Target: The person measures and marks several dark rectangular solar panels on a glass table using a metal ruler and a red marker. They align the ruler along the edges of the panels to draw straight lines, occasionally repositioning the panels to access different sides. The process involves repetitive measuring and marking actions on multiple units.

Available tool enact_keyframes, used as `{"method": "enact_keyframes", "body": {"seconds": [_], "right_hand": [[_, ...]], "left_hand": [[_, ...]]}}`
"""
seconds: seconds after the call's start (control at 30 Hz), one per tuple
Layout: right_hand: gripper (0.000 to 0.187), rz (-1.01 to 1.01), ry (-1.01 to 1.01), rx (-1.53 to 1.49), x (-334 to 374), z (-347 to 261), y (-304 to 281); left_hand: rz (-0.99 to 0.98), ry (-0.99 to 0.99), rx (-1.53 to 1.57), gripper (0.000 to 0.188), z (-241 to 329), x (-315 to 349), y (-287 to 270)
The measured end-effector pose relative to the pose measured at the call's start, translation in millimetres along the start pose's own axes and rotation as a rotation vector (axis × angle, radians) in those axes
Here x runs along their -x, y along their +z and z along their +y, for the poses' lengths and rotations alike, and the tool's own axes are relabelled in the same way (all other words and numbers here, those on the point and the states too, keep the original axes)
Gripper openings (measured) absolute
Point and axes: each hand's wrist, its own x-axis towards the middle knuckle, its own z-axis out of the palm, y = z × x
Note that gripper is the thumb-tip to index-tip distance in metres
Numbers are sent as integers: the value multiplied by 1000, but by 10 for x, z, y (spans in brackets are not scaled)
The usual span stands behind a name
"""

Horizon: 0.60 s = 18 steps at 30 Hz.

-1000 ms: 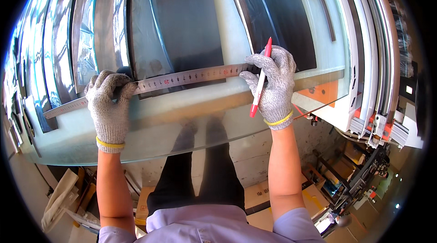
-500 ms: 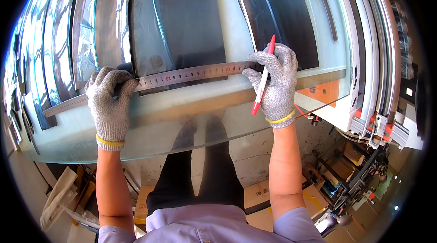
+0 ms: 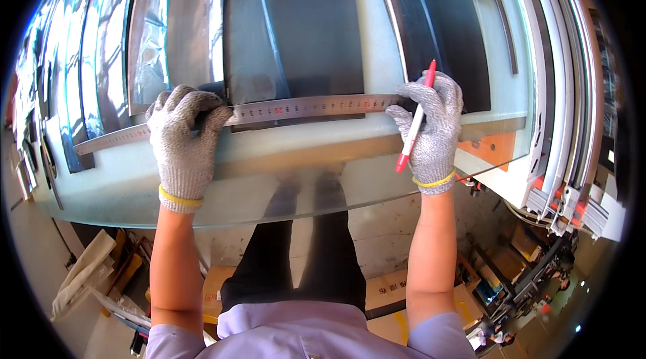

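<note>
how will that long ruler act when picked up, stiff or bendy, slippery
The ruler looks like a thin metal strip, so it's probably light and springy, likely flexing if lifted by one end. Its flat, smooth-looking face could slide easily on the glossy glass tabletop. Being flat, it seems unlikely to roll.

- Steel ruler [image 3: 313,109]: smooth metal with a soft sheen
- Knitted gloves [image 3: 185,150]: rough, matt cloth
- Pen [image 3: 416,120]: smooth plastic
- Tabletop [image 3: 235,191]: smooth, glossy, translucent glass
- Dark sheet [image 3: 323,22]: smooth, dull sheen, plastic-looking
- Leftmost strips [image 3: 104,56]: wrinkled, mirror-glossy, film-like
- Shirt [image 3: 289,322]: matt cloth
- Cardboard box [image 3: 214,283]: matt paperboard
</note>
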Motion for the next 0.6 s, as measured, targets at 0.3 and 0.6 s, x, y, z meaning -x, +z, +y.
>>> {"method": "enact_keyframes", "body": {"seconds": [0.3,0.6], "right_hand": [[45,43,47,-54,23,-9,74],[49,19,78,-89,39,5,67]], "left_hand": [[54,27,-18,13,-25,32,32],[57,23,1,13,-18,21,28]]}}
